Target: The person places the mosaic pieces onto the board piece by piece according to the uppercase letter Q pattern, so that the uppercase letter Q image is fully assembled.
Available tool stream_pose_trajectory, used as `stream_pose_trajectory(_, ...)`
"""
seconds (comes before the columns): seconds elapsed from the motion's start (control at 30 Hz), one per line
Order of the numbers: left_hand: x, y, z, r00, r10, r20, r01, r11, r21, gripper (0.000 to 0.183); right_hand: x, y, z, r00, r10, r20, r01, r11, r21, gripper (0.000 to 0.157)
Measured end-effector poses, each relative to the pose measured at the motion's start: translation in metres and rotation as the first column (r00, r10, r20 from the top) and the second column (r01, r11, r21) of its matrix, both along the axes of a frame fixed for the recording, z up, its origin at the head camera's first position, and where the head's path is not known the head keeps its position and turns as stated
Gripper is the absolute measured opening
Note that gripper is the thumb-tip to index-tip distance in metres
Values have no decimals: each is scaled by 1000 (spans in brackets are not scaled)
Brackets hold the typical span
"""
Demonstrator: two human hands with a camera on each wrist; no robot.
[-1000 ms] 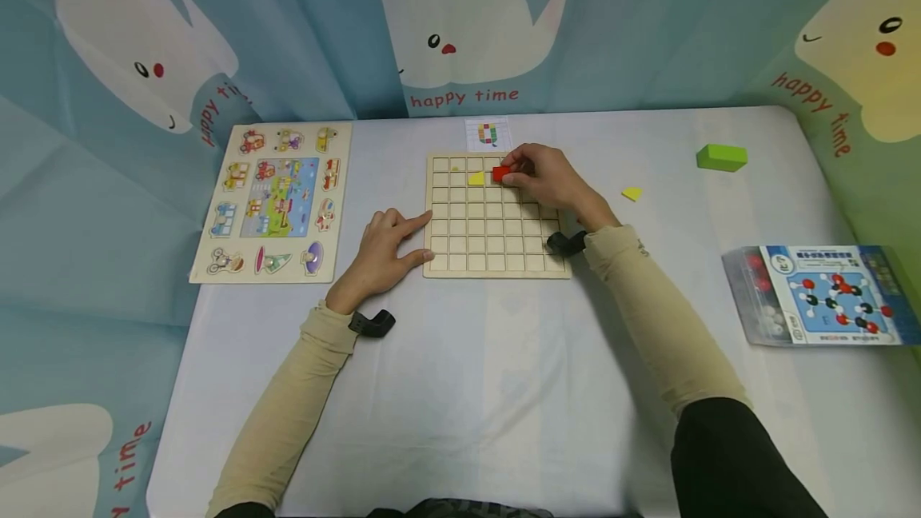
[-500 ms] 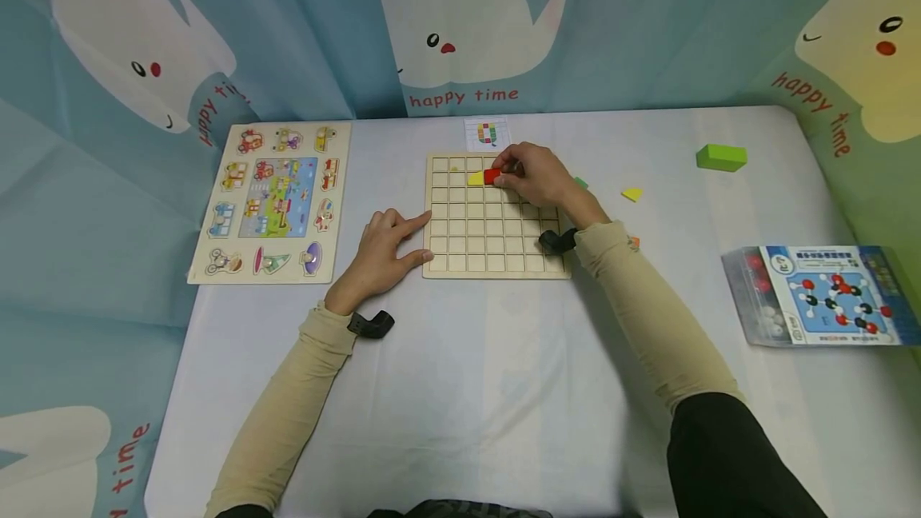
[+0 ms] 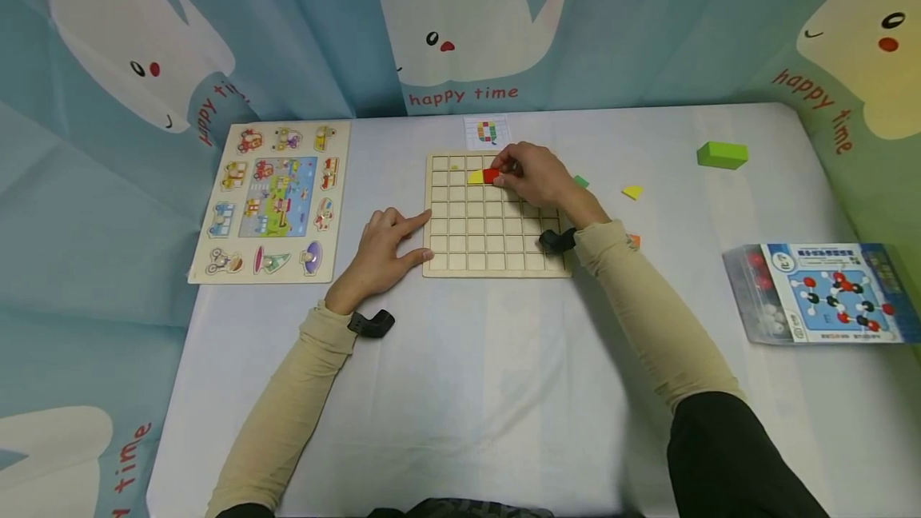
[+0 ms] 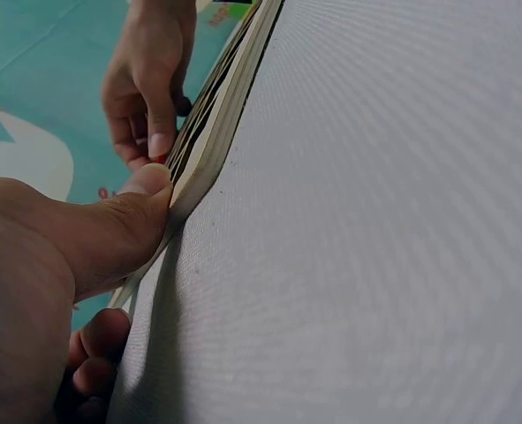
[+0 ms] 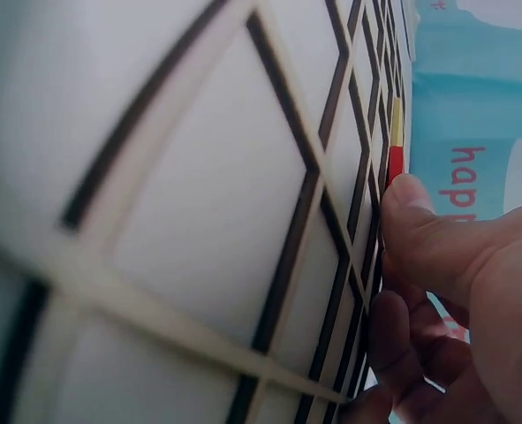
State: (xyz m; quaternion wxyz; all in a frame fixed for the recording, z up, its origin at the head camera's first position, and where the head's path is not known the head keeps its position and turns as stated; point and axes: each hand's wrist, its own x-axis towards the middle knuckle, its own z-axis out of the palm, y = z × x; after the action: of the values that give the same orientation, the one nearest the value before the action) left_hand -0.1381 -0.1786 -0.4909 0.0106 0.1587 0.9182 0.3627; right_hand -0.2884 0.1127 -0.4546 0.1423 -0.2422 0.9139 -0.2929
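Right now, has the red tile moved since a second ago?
Yes: in the head view, the red tile has shifted left, now beside the yellow tile on the board.

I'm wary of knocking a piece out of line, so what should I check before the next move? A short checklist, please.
1. Board steadied: ok; the left hand touches the left edge of the grid board.
2. Red piece under control: ok; the right hand pinches the red piece.
3. Neighbours lined up: ok; red sits just right of the yellow piece.
4. Red piece fully seated: cannot tell; fingers cover part of it.
5. Patterned card visible: ok, uncovered.
6. Loose pieces in plain sight: not ok; the right sleeve partly hides the orange piece.
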Motion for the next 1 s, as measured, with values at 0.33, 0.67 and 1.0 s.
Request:
stream_pose_trajectory(0.33,-1,0,-1,1000,4,10,-4,1000,0,67,0,2,0,1000,-8,5,8,1000,-22,26)
stream_pose_trajectory(0.67,0,1,0,1000,2,5,-2,1000,1,68,0,4,-1,998,-40,54,43,997,-61,28)
stream_pose_trajectory(1.0,-1,-1,-2,1000,1,-4,-1,1000,-2,68,0,3,-4,998,-56,41,59,994,-91,21)
